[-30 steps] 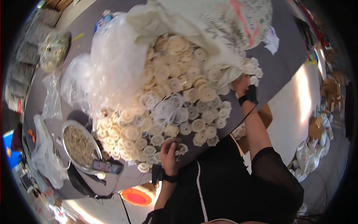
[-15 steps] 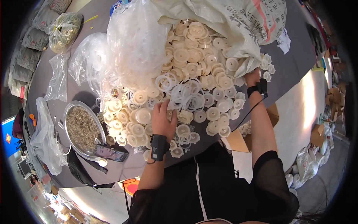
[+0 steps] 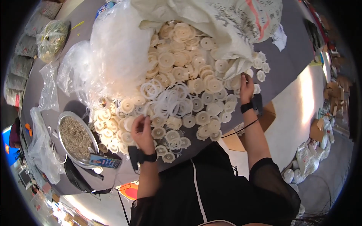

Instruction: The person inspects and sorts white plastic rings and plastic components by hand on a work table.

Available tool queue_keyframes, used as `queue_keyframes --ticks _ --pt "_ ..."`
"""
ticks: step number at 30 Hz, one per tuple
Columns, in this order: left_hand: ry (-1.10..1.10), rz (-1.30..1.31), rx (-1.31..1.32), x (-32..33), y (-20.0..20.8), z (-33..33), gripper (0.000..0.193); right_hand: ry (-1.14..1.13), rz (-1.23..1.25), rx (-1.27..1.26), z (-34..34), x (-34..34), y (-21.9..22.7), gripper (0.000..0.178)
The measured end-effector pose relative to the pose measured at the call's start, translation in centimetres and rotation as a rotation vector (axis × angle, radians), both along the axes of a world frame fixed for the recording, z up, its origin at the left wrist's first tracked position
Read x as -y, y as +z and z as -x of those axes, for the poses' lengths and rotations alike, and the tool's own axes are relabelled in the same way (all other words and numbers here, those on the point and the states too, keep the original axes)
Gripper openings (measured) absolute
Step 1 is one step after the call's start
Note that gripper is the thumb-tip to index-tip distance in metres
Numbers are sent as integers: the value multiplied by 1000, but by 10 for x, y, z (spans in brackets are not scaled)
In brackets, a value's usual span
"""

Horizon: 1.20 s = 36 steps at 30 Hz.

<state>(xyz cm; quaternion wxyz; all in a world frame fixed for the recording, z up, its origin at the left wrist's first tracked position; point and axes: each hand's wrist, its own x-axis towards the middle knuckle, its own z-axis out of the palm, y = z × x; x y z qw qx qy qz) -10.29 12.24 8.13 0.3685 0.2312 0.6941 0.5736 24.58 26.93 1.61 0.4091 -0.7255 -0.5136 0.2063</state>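
Spread before me is a heap of cream plastic wheels, round and flanged with a hole in the middle. Thin translucent white rings lie on its middle. My left hand is at the near left part of the heap. Its fingers are bent, the thumb stands apart from them, and I see nothing held. At the right edge of the heap is my right hand, thumb and fingers a little apart. A cream wheel sits by its fingertips; whether they touch it, I cannot tell.
A woven sack lies over the heap's far side, a big clear plastic bag at its left. Left of the heap stand a metal bowl of grainy material and a phone. An open carton stands below the table's right edge.
My left hand has drawn back from the rings toward the near edge, fingers now more bent. My right hand has come out from the sack's edge and turned. The whole view has shifted.
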Motion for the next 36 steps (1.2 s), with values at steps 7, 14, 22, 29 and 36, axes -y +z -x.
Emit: queue_keyframes --ticks 7,14,22,29,36 --pt "12 45 113 21 6 -15 11 188 24 -9 6 41 -3 42" --pt "-33 59 148 18 3 -27 14 339 122 613 38 26 20 58" --pt "-83 -1 371 16 18 -33 13 29 6 -178 25 55 32 27" --pt "-379 -81 836 12 36 -57 9 210 526 -841 119 135 67 28" --pt "-241 -131 287 17 44 -53 9 222 579 -1311 164 147 107 28"
